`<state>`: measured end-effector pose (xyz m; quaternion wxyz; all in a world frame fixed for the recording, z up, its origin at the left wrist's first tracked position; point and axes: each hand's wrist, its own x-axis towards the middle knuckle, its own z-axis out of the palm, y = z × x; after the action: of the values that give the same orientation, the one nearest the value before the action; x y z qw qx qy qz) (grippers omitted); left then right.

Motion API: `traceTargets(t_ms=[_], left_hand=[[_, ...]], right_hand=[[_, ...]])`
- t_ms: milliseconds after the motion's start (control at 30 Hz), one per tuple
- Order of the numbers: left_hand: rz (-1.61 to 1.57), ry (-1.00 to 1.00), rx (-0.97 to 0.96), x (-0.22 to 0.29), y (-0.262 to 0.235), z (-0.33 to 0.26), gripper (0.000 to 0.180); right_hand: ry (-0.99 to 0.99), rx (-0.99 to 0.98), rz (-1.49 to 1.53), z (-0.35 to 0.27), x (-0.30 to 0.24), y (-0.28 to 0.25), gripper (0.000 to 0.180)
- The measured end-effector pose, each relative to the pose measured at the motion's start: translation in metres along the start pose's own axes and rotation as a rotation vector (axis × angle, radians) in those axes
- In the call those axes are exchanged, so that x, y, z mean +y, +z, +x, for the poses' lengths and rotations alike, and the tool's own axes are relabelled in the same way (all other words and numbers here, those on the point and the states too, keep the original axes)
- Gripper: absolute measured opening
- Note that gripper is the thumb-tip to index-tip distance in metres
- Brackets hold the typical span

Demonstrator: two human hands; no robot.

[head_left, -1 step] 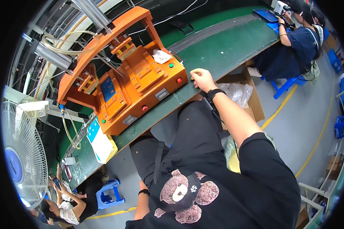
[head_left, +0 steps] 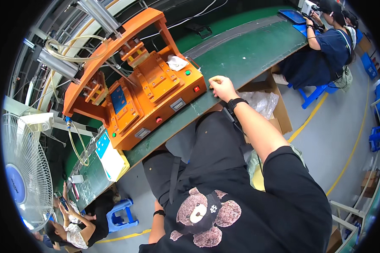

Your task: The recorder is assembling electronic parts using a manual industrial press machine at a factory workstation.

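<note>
Orange press machine [head_left: 147,84] unmoved; right hand [head_left: 222,87] still beside.

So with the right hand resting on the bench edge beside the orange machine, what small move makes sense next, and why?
Probably a short reach left to the red button on the orange machine. The right hand rests loosely closed on the green bench, holding nothing, just beside that corner. The left hand is out of view behind the body, so that is only a guess.

One orange press machine [head_left: 143,84], one white fan [head_left: 23,168], one cardboard box [head_left: 274,105], two blue stools [head_left: 120,215] [head_left: 314,93], two coworkers [head_left: 325,46] [head_left: 78,230], one white rag [head_left: 176,62].
</note>
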<state>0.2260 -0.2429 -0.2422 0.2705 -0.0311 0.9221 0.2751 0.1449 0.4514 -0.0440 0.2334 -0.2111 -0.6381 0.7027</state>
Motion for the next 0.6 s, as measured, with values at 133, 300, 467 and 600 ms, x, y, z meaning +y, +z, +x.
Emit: traceTargets(t_ms=[133,300,467,600], left_hand=[[0.035,0.051,-0.002,-0.010,-0.004,-0.004,0.027],[0.066,0.117,0.007,0.013,-0.002,0.012,0.026],[0.086,0.168,0.006,0.021,0.004,0.017,0.026],[0.086,0.208,0.014,0.021,0.008,0.014,0.026]], right_hand=[[-0.015,0.003,-0.007,-0.002,0.000,-0.001,0.020],[-0.004,0.004,0.008,0.002,-0.004,-0.004,0.019],[-0.001,-0.017,0.023,0.003,-0.005,-0.006,0.019],[0.008,-0.025,0.027,0.003,-0.007,-0.003,0.020]])
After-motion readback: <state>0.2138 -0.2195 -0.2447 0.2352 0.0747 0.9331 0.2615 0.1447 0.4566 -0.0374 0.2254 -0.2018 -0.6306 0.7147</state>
